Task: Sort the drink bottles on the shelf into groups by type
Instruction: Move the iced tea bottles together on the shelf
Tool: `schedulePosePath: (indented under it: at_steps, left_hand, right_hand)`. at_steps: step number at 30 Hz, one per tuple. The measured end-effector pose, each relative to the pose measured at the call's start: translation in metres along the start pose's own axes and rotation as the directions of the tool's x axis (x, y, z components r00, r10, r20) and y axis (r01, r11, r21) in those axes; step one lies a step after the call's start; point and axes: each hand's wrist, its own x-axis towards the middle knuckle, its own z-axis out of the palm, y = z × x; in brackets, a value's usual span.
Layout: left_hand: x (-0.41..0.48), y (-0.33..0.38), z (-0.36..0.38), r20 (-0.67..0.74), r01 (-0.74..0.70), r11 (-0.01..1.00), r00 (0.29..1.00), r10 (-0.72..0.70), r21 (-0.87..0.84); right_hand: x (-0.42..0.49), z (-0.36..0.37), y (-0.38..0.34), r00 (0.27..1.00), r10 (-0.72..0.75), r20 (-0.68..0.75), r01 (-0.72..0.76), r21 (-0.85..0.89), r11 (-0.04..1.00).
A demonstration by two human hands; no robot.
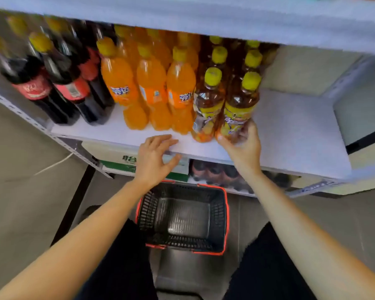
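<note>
Right of tea bottle (240, 106), open shelf (290, 128)

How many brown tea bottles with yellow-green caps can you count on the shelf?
6 tea bottles, right of the orange soda bottles: front pair, middle pair, back pair. The right hand holds the front-right one. More may hide behind.

On the white shelf (290, 131), bottles are standing upright in three groups: dark cola bottles (52, 83) with red labels and yellow caps at the left, orange soda bottles (152, 83) in the middle, and brown tea bottles (210, 100) with yellow-green caps on the right. The right hand (243, 144) is gripping the front right tea bottle (239, 105) low down, near the shelf's front edge.
</note>
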Motion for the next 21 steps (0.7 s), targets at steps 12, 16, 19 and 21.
schedulePosePath:
  at_steps: [12,16,19,21]
  left_hand:
    - [-0.016,-0.002,0.04,-0.226,-0.063,0.998,0.972,0.065,0.013]
    - [-0.019,0.016,0.014,-0.084,-0.075,0.994,0.994,0.069,-0.078]
    - [-0.02,0.033,-0.005,-0.095,-0.149,0.968,0.987,0.132,-0.204]
    - [-0.022,0.044,-0.012,-0.078,-0.157,0.93,0.987,0.139,-0.332]
  right_hand:
    - [-0.011,0.0,0.013,0.992,-0.127,0.017,0.114,0.339,0.934]
    - [-0.054,-0.002,0.004,0.991,-0.003,0.137,-0.065,0.488,0.87]
    - [-0.081,-0.005,-0.004,0.976,0.048,0.213,-0.162,0.558,0.814]
    - [-0.095,-0.007,-0.006,0.959,0.053,0.279,-0.215,0.592,0.776]
